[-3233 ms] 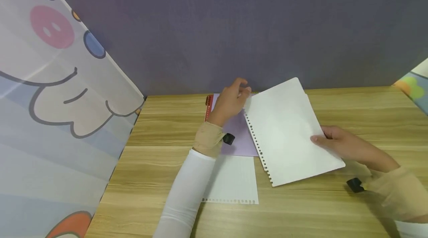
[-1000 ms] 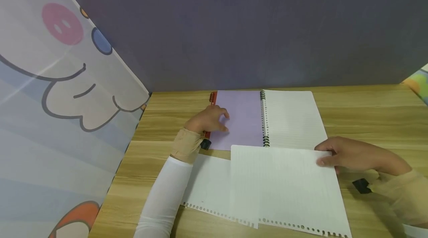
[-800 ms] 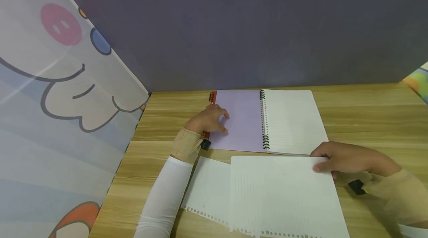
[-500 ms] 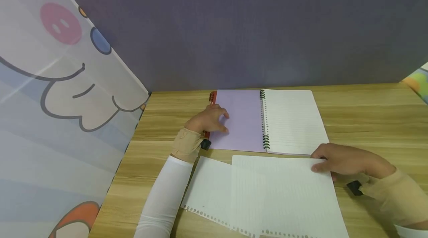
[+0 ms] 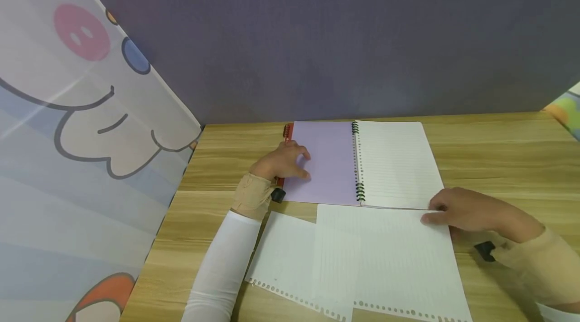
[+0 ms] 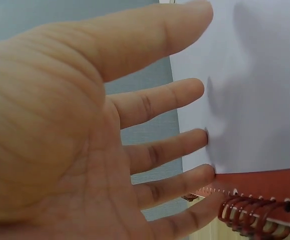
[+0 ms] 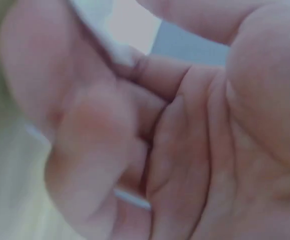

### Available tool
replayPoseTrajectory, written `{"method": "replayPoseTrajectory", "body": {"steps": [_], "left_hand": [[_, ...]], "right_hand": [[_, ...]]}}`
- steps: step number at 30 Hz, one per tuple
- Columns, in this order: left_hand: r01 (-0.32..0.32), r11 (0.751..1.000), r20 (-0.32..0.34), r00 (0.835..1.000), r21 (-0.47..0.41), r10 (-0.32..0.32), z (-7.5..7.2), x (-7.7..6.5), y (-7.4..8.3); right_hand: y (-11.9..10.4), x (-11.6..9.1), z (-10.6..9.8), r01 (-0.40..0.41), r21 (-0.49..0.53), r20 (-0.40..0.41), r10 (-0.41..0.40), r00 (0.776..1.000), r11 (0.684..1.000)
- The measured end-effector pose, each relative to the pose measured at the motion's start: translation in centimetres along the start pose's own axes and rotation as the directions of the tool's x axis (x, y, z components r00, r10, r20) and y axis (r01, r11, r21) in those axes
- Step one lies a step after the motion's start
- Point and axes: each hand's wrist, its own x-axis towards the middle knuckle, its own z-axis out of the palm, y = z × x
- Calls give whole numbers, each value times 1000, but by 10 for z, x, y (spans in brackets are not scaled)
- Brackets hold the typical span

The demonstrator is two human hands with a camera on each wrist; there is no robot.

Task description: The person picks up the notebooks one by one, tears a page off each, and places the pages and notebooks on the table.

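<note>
My left hand [image 5: 283, 162], fingers spread, touches the purple cover [image 5: 323, 163] of an open spiral notebook with its fingertips. The left wrist view shows those fingertips at the cover's edge, beside a red spiral binding [image 6: 255, 215]. My right hand [image 5: 471, 214] pinches the upper right corner of a loose lined sheet [image 5: 394, 261] between thumb and fingers. This sheet has torn punch holes along its near edge and overlaps another loose sheet [image 5: 283, 249]. In the right wrist view, curled fingers [image 7: 92, 145] hide most of the paper.
The notebook's lined page [image 5: 396, 163] lies right of its green spiral binding [image 5: 360, 191]. A red notebook strip [image 5: 288, 132] shows under the purple cover. A grey panel [image 5: 317, 40] rises behind the wooden table [image 5: 217, 171], and a cartoon-printed curtain [image 5: 90, 176] stands left.
My right hand has brought the loose sheet from over the notebook down to the near side, over the other sheet, then slightly back up. My left hand has moved left and nearer, onto the purple cover.
</note>
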Motion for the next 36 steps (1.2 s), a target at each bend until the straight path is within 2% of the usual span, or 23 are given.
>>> {"method": "replayPoseTrajectory", "body": {"steps": [3,6,10,13,18,23,26,31,33,36], "left_hand": [[5,1000,-14,1000,-17,-5,-1,-1,-1],[12,1000,-28,1000,-28,-13,-2,-3,-1],[24,999,-26,999,-31,-25,-5,-6,0],[29,999,-14,999,-24,-29,-8,-7,0],[21,1000,3,1000,-17,-21,-10,-7,1],[-3,1000,14,1000,-10,3,-9,-6,6],[-40,999,12,999,-22,40,-9,-8,10],[-138,988,-19,990,-72,137,-4,-13,16],[-177,982,-33,984,-62,176,0,-17,19],[-233,972,-44,971,16,234,7,-26,22]], "right_hand": [[-4,-6,-3,-107,-158,-118,89,989,982],[-7,-7,-6,-157,-233,-210,108,972,960],[-13,-1,-4,-74,-195,-293,14,956,978],[-18,8,5,26,-204,-353,-98,930,979],[-32,21,17,130,-320,-383,-253,888,939],[-48,33,25,172,-374,-383,-320,867,912],[-56,42,27,167,-398,-383,-329,864,902],[-65,63,27,156,-414,-376,-325,868,897],[-67,72,28,167,-414,-371,-333,867,895],[-69,84,30,162,-417,-368,-329,869,894]]}}
